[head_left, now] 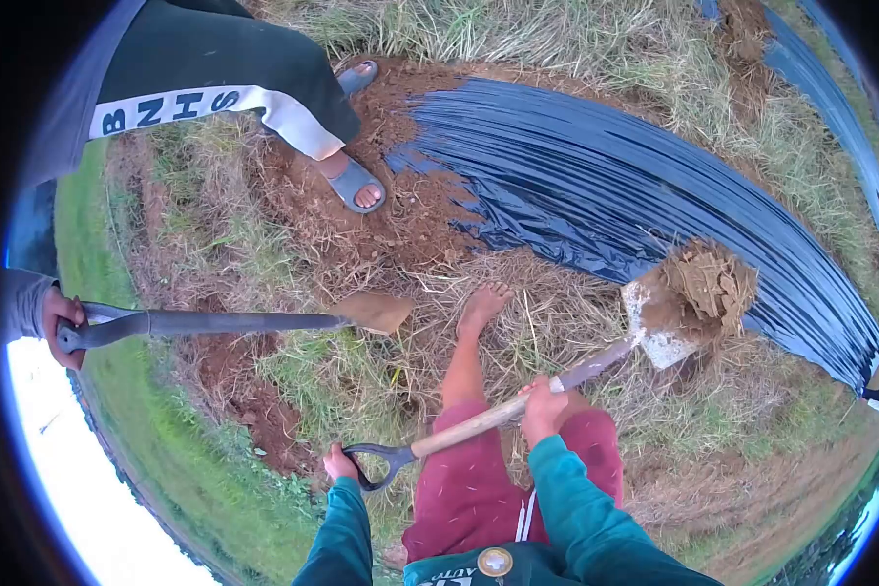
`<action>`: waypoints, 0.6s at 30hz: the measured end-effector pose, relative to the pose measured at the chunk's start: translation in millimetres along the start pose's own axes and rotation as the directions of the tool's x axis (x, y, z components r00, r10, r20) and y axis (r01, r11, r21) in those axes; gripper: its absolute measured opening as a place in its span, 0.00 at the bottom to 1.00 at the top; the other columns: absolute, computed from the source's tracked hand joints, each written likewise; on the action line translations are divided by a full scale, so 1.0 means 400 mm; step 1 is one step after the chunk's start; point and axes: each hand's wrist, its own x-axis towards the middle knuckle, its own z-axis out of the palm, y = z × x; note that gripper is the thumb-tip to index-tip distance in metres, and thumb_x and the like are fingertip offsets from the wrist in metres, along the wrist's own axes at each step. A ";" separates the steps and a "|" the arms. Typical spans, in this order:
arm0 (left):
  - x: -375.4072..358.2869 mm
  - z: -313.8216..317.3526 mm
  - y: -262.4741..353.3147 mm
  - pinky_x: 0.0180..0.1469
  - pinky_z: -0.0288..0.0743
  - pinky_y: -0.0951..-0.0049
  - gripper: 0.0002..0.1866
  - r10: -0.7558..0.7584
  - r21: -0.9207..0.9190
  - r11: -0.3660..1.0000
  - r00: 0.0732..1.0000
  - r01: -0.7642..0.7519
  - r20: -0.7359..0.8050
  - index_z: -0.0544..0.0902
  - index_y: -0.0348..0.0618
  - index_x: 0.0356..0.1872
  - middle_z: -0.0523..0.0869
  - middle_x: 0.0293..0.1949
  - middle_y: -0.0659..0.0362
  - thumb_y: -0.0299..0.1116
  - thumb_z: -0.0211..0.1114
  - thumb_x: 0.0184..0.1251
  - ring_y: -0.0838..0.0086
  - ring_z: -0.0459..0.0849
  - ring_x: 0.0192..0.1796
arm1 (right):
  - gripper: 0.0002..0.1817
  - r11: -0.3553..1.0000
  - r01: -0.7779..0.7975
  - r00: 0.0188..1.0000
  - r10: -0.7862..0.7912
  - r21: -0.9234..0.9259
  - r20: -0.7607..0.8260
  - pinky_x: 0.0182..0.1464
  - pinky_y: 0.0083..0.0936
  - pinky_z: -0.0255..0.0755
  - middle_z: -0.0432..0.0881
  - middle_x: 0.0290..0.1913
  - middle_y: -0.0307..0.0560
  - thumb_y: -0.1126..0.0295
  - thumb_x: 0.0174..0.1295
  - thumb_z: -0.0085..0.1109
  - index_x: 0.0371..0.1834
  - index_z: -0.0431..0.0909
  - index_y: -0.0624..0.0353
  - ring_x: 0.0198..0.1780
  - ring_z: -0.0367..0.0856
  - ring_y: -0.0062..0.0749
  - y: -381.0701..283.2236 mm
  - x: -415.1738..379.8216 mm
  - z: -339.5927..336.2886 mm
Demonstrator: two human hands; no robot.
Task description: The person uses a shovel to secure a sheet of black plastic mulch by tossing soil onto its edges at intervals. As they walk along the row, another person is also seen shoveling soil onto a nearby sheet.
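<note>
Presently, the left hand (340, 462) is closed on the end grip (398, 456) of the shovel (498, 416), the right hand (541, 410) around its shaft (464, 433); its blade (666, 344) carries soil (711, 286).

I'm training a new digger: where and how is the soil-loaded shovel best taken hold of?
Likely from the body side, where the looped handle points: left hand on that, right hand around the wooden shaft. Soil sits on the blade at the far end, so spaced hands should steady it.
</note>
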 end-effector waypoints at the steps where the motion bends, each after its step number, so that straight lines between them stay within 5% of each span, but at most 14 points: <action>1: -0.002 -0.036 -0.060 0.16 0.66 0.64 0.19 -0.053 -0.066 0.997 0.998 0.050 -0.045 0.74 0.33 0.22 0.75 0.15 0.53 0.42 0.59 0.63 0.67 0.73 0.13 | 0.11 0.994 0.098 0.995 -0.097 -0.048 0.022 0.22 0.31 0.77 0.72 0.23 0.45 0.79 0.63 0.58 0.43 0.65 0.67 0.19 0.74 0.31 0.015 -0.039 0.009; 5: -0.057 -0.154 -0.277 0.15 0.69 0.64 0.19 -0.367 -0.188 0.916 0.929 0.354 -0.042 0.74 0.36 0.22 0.75 0.14 0.53 0.42 0.55 0.65 0.65 0.73 0.13 | 0.18 0.928 0.255 0.952 -0.192 -0.272 0.237 0.20 0.30 0.74 0.76 0.27 0.49 0.80 0.59 0.62 0.48 0.63 0.67 0.19 0.76 0.30 0.116 -0.087 0.094; 6: -0.081 -0.186 -0.322 0.16 0.70 0.63 0.19 -0.483 -0.211 0.852 0.875 0.478 0.032 0.74 0.37 0.25 0.76 0.15 0.53 0.44 0.53 0.66 0.64 0.74 0.14 | 0.20 0.896 0.293 0.937 -0.201 -0.333 0.284 0.27 0.37 0.77 0.79 0.31 0.54 0.76 0.57 0.64 0.48 0.64 0.70 0.25 0.81 0.36 0.134 -0.112 0.119; 8: -0.126 -0.218 -0.361 0.19 0.72 0.59 0.19 -0.624 -0.177 0.749 0.769 0.639 0.140 0.75 0.39 0.30 0.77 0.17 0.52 0.47 0.49 0.67 0.62 0.75 0.16 | 0.23 0.625 0.659 0.750 -0.497 -0.420 0.437 0.36 0.41 0.79 0.81 0.33 0.57 0.73 0.56 0.65 0.49 0.65 0.72 0.31 0.83 0.43 0.237 -0.091 0.179; 10: -0.183 -0.250 -0.410 0.22 0.74 0.56 0.20 -0.714 -0.076 0.659 0.653 0.749 0.253 0.75 0.40 0.31 0.79 0.20 0.51 0.48 0.47 0.67 0.60 0.77 0.20 | 0.29 0.489 0.685 0.727 -0.407 -0.540 0.553 0.52 0.45 0.76 0.83 0.40 0.68 0.69 0.55 0.66 0.55 0.65 0.75 0.46 0.84 0.58 0.248 -0.138 0.228; 12: -0.226 -0.289 -0.470 0.24 0.74 0.54 0.21 -0.768 0.037 0.565 0.509 0.824 0.388 0.77 0.39 0.32 0.80 0.22 0.50 0.48 0.46 0.66 0.57 0.79 0.22 | 0.31 0.413 0.689 0.720 -0.298 -0.596 0.626 0.53 0.45 0.76 0.82 0.42 0.71 0.70 0.55 0.65 0.59 0.64 0.75 0.49 0.83 0.62 0.240 -0.176 0.273; 14: -0.245 -0.316 -0.491 0.26 0.75 0.53 0.22 -0.785 0.030 0.533 0.481 0.846 0.392 0.78 0.38 0.33 0.81 0.22 0.49 0.48 0.46 0.66 0.55 0.79 0.22 | 0.34 0.327 0.696 0.714 -0.213 -0.640 0.667 0.55 0.44 0.76 0.82 0.47 0.73 0.69 0.56 0.63 0.64 0.62 0.73 0.53 0.81 0.65 0.203 -0.243 0.297; 18: -0.176 -0.351 -0.458 0.28 0.75 0.52 0.24 -0.758 -0.111 0.589 0.595 0.801 0.267 0.81 0.37 0.34 0.81 0.22 0.49 0.49 0.47 0.67 0.52 0.80 0.23 | 0.32 0.356 0.682 0.728 -0.239 -0.639 0.643 0.52 0.43 0.77 0.83 0.45 0.68 0.70 0.55 0.65 0.62 0.63 0.69 0.49 0.84 0.60 0.200 -0.274 0.295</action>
